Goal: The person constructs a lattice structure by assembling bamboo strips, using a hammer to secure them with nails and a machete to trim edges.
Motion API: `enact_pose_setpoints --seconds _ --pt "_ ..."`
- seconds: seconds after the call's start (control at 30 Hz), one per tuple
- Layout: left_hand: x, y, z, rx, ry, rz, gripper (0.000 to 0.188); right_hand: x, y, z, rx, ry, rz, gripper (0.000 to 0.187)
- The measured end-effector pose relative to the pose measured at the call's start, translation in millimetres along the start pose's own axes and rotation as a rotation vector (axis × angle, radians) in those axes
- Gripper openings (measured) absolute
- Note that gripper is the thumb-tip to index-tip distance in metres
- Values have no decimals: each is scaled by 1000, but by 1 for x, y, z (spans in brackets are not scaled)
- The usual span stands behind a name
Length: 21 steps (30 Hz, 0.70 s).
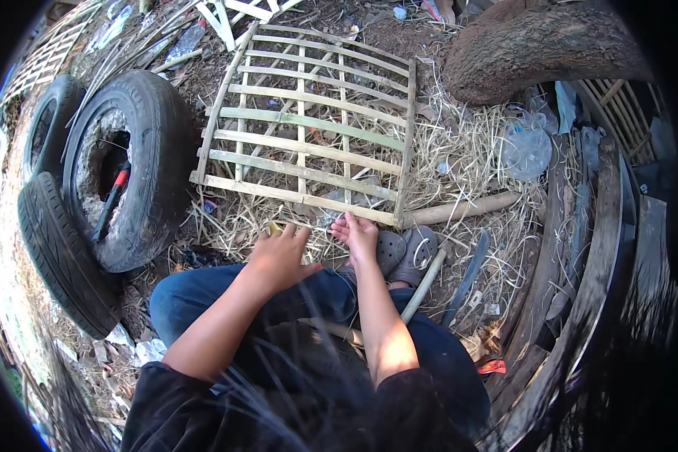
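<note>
A lattice panel of split bamboo strips lies on the ground in front of me, its near edge just beyond my fingers. My left hand reaches down over the straw, fingers and thumb spread apart. A small yellowish thing shows by its fingertips; I cannot tell what it is or whether I touch it. Close to the panel's near edge, my right hand has its fingers bent and drawn together. Whatever may be between them is too small to make out. Below it are my grey clogs.
Old tyres stand at left; a black tool with a red band leans in one. A machete-like blade and a bamboo pole lie right of my legs. A thick trunk crosses the far right, above wooden planks.
</note>
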<state>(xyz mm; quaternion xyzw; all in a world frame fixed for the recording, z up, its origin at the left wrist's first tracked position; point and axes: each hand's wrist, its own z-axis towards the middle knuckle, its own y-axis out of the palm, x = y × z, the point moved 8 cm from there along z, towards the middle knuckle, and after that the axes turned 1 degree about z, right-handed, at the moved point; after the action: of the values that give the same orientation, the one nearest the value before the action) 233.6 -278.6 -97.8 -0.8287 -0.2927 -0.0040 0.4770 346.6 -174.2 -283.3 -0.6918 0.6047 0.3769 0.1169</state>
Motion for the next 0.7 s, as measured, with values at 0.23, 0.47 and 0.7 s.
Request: enact_pose_setpoints --seconds 0.23,0.47,0.7 --pt "4 25 27 123 151 6 62 1 -7 5 -67 -88 -36 21" --pt "17 34 56 197 227 14 72 8 -9 11 -114 -114 -2 20" --pt "9 42 77 92 109 -170 86 6 -6 11 -140 -186 -62 22"
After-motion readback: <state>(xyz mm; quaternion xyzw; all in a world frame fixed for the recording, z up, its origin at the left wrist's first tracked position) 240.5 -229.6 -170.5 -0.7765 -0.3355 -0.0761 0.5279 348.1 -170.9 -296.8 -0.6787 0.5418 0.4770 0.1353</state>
